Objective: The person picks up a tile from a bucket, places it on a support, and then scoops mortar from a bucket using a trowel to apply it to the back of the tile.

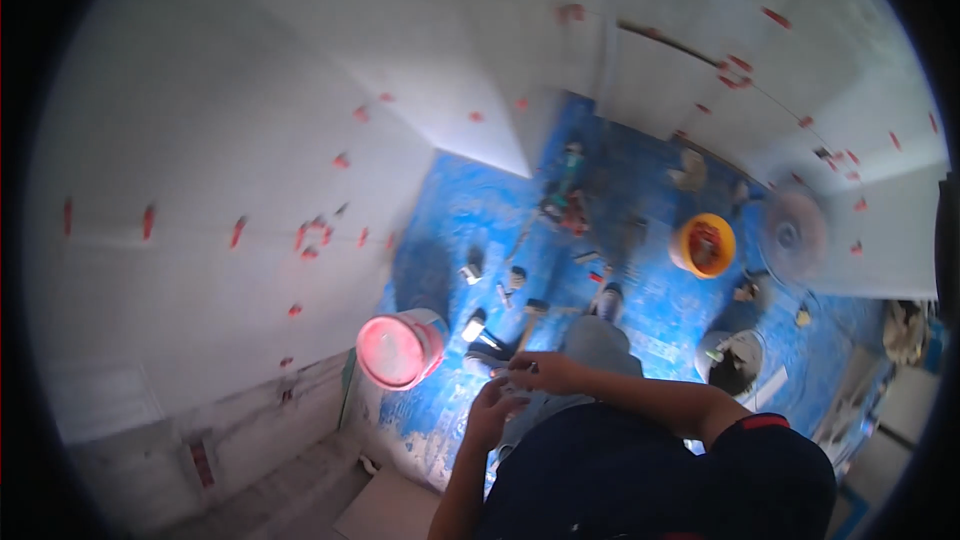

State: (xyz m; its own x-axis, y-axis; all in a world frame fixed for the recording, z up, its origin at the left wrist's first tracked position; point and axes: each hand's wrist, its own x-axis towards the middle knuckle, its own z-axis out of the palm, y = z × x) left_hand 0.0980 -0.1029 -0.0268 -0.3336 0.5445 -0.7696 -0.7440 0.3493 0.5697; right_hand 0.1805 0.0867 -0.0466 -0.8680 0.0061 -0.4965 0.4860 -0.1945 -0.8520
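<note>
Both hands meet at waist height above the blue floor (640, 180). The right hand (545, 372) pinches something small and pale, too blurred to identify; the left hand (490, 410), fingers loosely curled, steadies beside it. A pink bucket (398, 348) stands just left of them.

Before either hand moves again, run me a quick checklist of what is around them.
1. Left hand and right hand in view: ok, close together at waist height.
2. What the hands hold: cannot tell, too blurred.
3. Red bucket upright: ok, beside the left hand.
4. Orange bucket apart from the hands: ok, farther off to the right.
5. Blue floor free of clutter: not ok, small tools lie scattered.
</note>
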